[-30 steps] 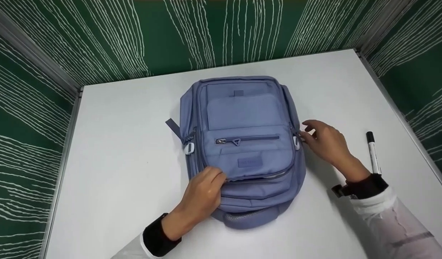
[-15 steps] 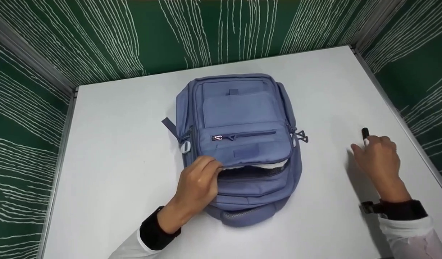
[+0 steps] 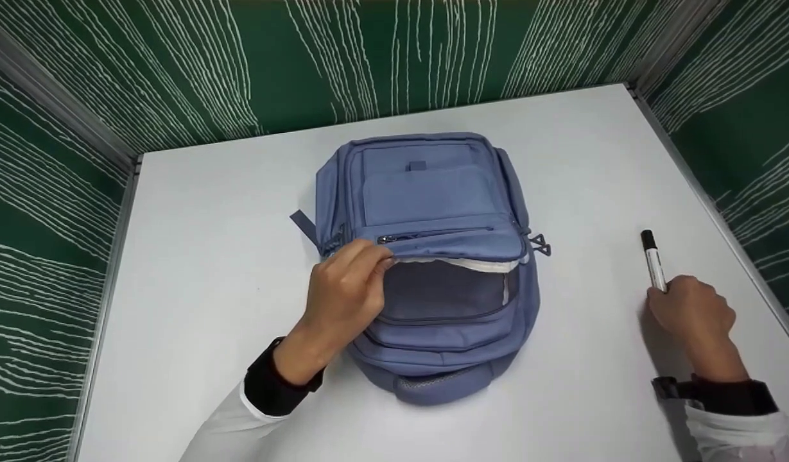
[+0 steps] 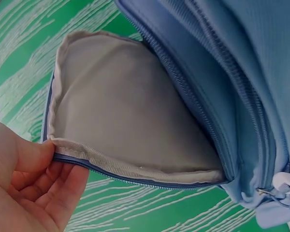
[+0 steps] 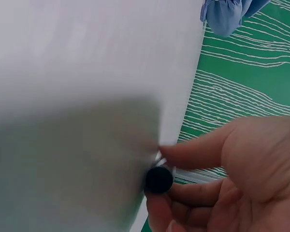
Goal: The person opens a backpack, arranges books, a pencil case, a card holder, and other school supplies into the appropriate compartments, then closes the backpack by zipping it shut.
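Note:
A blue backpack (image 3: 433, 192) lies on the white table (image 3: 195, 289), its front compartment unzipped. My left hand (image 3: 346, 292) pinches the zipped edge of the backpack's front flap (image 4: 121, 101) between thumb and curled fingers. The flap is lifted, and its pale lining faces the left wrist camera. Below it the compartment gapes, dark inside. Over at the right side of the table, my right hand (image 3: 693, 308) grips a white marker (image 3: 653, 260) with a black cap. In the right wrist view, the marker's round black end (image 5: 159, 180) shows between thumb and fingers.
Two triangular zipper pulls (image 3: 540, 244) stick out at the backpack's right side. A dark strap (image 3: 304, 226) juts out on its left. Green panels with white wavy lines (image 3: 433, 58) stand around the table's back and sides.
My left hand has raised the flap and the compartment has opened wide. The right hand has left the backpack's right side, moved right and taken hold of the marker, shifting it slightly.

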{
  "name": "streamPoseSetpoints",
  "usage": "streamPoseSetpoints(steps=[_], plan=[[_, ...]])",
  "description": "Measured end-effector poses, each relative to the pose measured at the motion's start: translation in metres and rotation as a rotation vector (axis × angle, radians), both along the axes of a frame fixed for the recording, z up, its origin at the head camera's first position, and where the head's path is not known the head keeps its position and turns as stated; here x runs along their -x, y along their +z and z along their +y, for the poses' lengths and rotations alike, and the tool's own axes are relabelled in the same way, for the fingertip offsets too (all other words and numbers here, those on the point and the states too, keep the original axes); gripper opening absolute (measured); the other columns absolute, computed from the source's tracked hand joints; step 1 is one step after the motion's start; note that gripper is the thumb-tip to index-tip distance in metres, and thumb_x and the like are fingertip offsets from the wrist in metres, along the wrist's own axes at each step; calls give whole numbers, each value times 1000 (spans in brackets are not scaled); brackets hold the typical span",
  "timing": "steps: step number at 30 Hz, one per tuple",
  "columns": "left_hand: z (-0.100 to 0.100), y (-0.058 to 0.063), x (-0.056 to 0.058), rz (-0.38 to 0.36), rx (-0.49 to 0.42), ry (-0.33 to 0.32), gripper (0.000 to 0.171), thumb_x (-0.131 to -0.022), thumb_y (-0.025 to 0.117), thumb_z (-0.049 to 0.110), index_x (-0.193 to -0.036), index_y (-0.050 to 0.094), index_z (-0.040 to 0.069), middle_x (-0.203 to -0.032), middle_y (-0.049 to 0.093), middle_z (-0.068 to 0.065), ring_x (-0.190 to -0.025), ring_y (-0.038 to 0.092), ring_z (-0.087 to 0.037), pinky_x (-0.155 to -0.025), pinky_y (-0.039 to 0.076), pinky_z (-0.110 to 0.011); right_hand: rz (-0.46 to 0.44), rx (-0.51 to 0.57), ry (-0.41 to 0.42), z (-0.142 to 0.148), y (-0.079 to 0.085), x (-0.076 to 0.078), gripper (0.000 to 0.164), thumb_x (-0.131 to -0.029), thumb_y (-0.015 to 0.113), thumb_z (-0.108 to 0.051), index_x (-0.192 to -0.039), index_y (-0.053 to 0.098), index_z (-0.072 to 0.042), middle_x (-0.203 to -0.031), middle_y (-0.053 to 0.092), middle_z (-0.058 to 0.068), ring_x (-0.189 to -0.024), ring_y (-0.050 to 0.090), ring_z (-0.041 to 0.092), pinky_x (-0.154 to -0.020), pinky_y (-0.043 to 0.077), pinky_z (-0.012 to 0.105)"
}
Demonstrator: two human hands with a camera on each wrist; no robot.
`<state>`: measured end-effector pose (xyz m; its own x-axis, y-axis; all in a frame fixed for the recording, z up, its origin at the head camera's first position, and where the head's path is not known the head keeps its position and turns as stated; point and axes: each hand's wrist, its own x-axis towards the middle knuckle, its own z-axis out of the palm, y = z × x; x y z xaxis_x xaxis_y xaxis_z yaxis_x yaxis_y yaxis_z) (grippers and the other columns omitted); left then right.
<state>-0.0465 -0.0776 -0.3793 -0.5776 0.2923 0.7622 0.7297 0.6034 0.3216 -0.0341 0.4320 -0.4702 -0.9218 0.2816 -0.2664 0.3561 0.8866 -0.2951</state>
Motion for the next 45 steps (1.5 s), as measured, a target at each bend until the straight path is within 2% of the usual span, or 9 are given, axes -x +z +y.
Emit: streamPoseSetpoints(steps=[7, 10, 19, 23, 27, 29, 33, 39, 45], plan=[[4, 5, 6, -21, -46, 4, 7, -91, 73, -6, -88, 71, 1, -81, 66, -8, -70, 67, -19, -60, 58, -32, 108, 81, 36, -14, 3, -5, 36, -102, 52, -23, -98, 60, 13, -74, 60, 18, -60, 55, 30, -47, 38, 36], [6, 7, 10, -23, -63, 9, 7, -91, 74, -5, -88, 71, 0, -81, 67, -9, -69, 67, -19, -60, 58, -32, 237, 142, 83, -29, 8, -7, 37, -104, 58, -18, -114, 59, 17, -91, 64, 27, -65, 57, 27, -51, 40, 34], [7, 10, 15, -4, -98, 36, 7, -91, 75, -5, -87, 70, -1, -80, 67, -11, -67, 67, -21, -57, 57, -34, 670, 276, 339, -86, 28, -17, 28, -93, 71, 8, -119, 61, 10, -106, 63, 20, -90, 46, -17, -65, 39, 7], [8, 12, 15, -6, -90, 46, 7, -92, 74, -5, -87, 70, -1, -80, 66, -11, -65, 66, -20, -57, 56, -33, 759, 280, 539, -108, 34, -22, 36, -84, 77, 14, -116, 66, 3, -106, 67, 11, -92, 54, -8, -70, 43, 8], [8, 12, 14, 0, -84, 51, 7, -91, 74, -5, -87, 70, 0, -80, 66, -10, -67, 66, -21, -59, 57, -34, 830, 260, 730, -132, 32, -24, 18, -99, 73, -12, -113, 73, -1, -104, 70, 5, -83, 59, 8, -66, 47, 17], [8, 11, 13, 6, -84, 50, 7, -91, 74, -5, -87, 70, 0, -80, 67, -10, -69, 67, -22, -62, 58, -34, 844, 246, 777, -146, 29, -23, 31, -106, 63, -29, -111, 74, 0, -101, 69, 6, -79, 62, 13, -65, 48, 21], [9, 8, 9, 16, -75, 40, 7, -90, 75, -5, -88, 70, 0, -81, 67, -9, -69, 67, -22, -62, 58, -34, 900, 235, 783, -173, 23, -19, 44, -109, 54, -35, -106, 74, 3, -92, 68, 8, -69, 62, 15, -58, 49, 25], [10, 5, 5, 21, -62, 30, 7, -90, 75, -5, -89, 71, 0, -81, 66, -9, -70, 67, -21, -62, 58, -33, 992, 247, 743, -209, 17, -7, 9, -96, 76, -8, -99, 72, -1, -84, 67, 8, -69, 66, 20, -56, 54, 34], [11, 7, 3, 38, -56, 28, 7, -90, 74, -5, -88, 71, 1, -82, 67, -8, -73, 68, -22, -65, 60, -34, 927, 161, 748, -230, 23, 2, 30, -79, 80, 12, -108, 76, 2, -84, 68, 18, -75, 67, 35, -59, 56, 48]])
